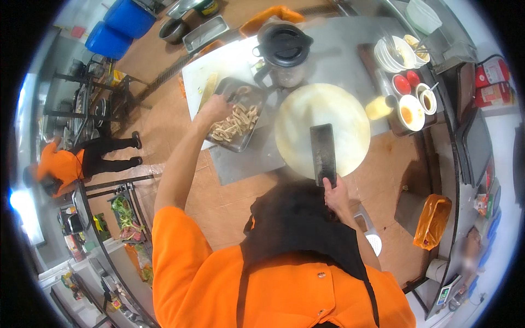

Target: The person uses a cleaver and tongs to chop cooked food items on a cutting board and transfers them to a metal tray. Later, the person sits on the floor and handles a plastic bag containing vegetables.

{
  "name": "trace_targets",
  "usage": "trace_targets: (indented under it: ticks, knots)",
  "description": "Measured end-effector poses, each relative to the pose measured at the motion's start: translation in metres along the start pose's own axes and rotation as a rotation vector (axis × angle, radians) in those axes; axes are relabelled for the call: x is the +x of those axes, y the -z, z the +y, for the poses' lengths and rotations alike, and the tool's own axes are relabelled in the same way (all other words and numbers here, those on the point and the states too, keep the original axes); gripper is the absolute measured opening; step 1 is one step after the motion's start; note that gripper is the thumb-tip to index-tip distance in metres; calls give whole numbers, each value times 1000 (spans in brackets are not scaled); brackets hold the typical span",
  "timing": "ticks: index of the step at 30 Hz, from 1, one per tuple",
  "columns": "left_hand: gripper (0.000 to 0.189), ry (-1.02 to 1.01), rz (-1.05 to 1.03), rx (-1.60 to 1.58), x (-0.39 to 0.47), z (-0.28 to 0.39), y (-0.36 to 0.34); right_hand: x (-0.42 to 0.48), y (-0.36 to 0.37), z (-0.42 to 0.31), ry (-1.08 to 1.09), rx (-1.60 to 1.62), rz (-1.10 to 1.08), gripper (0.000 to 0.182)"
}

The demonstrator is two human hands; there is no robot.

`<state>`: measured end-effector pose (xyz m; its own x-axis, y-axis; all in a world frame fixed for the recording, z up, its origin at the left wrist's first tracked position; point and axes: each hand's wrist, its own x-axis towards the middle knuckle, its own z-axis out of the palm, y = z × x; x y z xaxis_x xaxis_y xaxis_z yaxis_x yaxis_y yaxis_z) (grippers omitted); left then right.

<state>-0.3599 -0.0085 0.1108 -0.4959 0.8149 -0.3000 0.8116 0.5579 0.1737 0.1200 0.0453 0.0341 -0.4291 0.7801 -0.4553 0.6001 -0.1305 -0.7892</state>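
My right hand (337, 196) grips the near end of a cleaver (322, 151) with a dark, wide blade. The blade lies over the near part of a round, pale chopping board (328, 106). To the left, my left hand (217, 110) reaches over the left side of a metal tray (245, 141); its fingertips are partly hidden, so whether they hold anything is unclear. Cut strips of pale brown food (236, 123) lie in the tray, mostly at its near end. Beneath the tray is a white rectangular cutting board (195, 78), with a long yellowish piece (208, 90) on it.
A black-lidded pitcher (285, 45) stands beyond the round board. On the right are a yellow squeeze bottle (379, 107) and a tray with stacked bowls (393, 53) and sauce bowls (411, 112). An orange-lined bin (432, 221) stands lower right. A co-worker (69, 164) is far left.
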Motion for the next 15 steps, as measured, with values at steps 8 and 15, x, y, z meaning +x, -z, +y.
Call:
trace_targets:
  ticks: [8, 15]
  knots:
    - [47, 306, 108, -581, -40, -64, -4, 3, 7, -6, -37, 28, -51, 27]
    - [46, 385, 81, -1009, -78, -54, -17, 6, 5, -9, 18, -26, -98, 30]
